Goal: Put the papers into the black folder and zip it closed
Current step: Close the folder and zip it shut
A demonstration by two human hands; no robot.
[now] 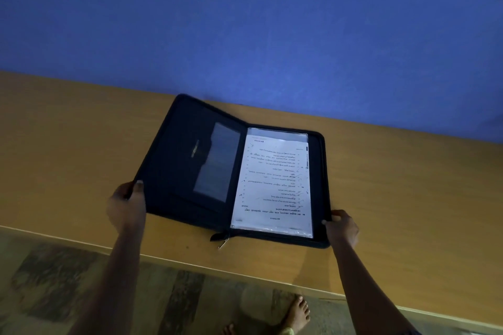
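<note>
The black folder (187, 168) lies open on the wooden table (81, 149), its left cover raised off the surface. White printed papers (275, 185) sit inside a clear sleeve on the right half, text upside down to me. My left hand (126, 204) grips the near corner of the raised left cover. My right hand (341, 227) holds the near right corner of the flat half. The zipper pull (223, 242) hangs at the spine's near end, unzipped.
A blue wall (245, 22) rises right behind the table. The table's front edge (190, 261) runs diagonally below the folder. Patterned floor and my bare foot (296, 313) show beneath.
</note>
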